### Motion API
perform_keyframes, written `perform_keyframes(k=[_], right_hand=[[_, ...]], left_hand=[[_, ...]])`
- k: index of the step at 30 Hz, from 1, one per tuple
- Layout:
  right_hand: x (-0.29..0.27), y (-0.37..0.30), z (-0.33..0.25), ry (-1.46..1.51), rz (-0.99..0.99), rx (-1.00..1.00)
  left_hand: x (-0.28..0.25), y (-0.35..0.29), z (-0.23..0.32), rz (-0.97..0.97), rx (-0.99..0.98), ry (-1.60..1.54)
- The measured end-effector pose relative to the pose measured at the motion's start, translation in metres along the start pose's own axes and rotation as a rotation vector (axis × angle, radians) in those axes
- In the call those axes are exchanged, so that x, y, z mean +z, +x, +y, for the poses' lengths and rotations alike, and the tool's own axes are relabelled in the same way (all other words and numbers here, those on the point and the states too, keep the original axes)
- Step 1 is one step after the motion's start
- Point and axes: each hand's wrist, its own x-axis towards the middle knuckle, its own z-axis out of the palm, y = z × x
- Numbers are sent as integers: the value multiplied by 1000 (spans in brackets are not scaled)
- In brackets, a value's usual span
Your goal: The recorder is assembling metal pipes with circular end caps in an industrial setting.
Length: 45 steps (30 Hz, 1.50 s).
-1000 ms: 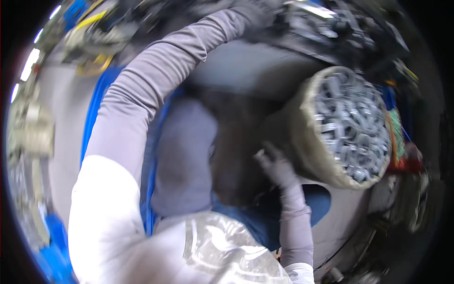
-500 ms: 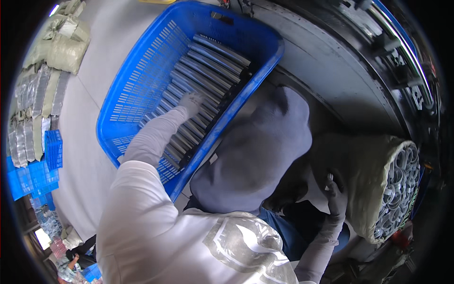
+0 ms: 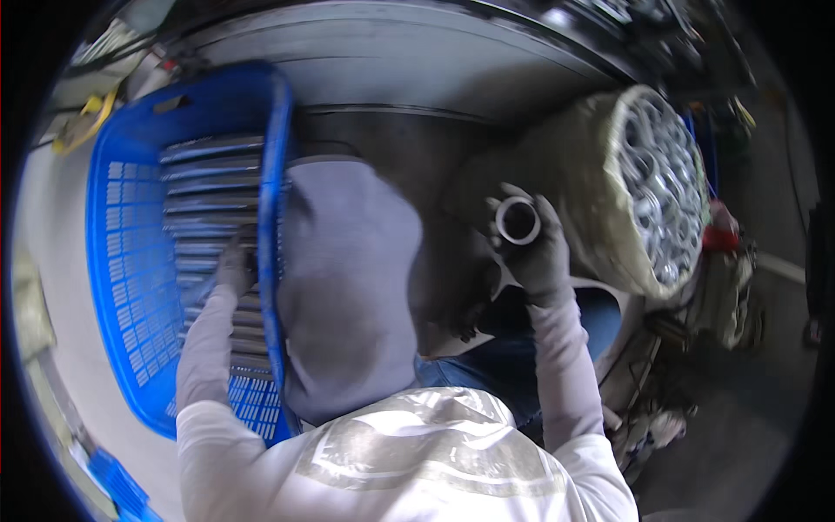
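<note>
In my gloved right hand (image 3: 539, 257) is a short metal ring (image 3: 517, 221), gripped between thumb and fingers with its round opening showing. My gloved left hand (image 3: 235, 268) reaches into a blue plastic basket (image 3: 277, 174) and rests at the right-hand ends of the metal tubes (image 3: 213, 187). Its fingers are blurred, so whether they grip a tube is unclear. Several tubes lie side by side in the basket, their ends toward its right wall. Right of my right hand, a woven sack (image 3: 591, 174) lies tipped on its side, its mouth full of similar metal rings (image 3: 661, 183).
Grey cloth (image 3: 348, 278) covers my leg, between the basket and the sack. A pale metal panel (image 3: 391, 65) runs along the far side, with dark machinery (image 3: 644, 35) above it. Something red (image 3: 722, 226) lies beyond the sack, and a blue crate (image 3: 117, 483) stands at lower left.
My view has turned rightward, so the basket appears farther left. My right hand has come up with the ring now plainly visible. My left hand has shifted toward the tubes' right ends.
</note>
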Motion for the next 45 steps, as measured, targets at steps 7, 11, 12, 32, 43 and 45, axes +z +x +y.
perform_keyframes(k=[7,11,12,32,43,45], right_hand=[[7,-16,-1,191,-135,-42],[18,-31,6,-45,-106,-199],[23,-37,8,-297,-96,-409],[34,-73,23,-734,231,-988],[38,-78,26,-698,175,-1000],[34,-70,34,-578,215,-1001]], left_hand=[[-248,44,69,388,-228,-848],[-389,7,201,711,471,-497],[-405,1,231,664,609,-408],[-378,17,347,449,745,-181],[-398,27,342,185,734,-284],[-395,29,343,130,738,-312]])
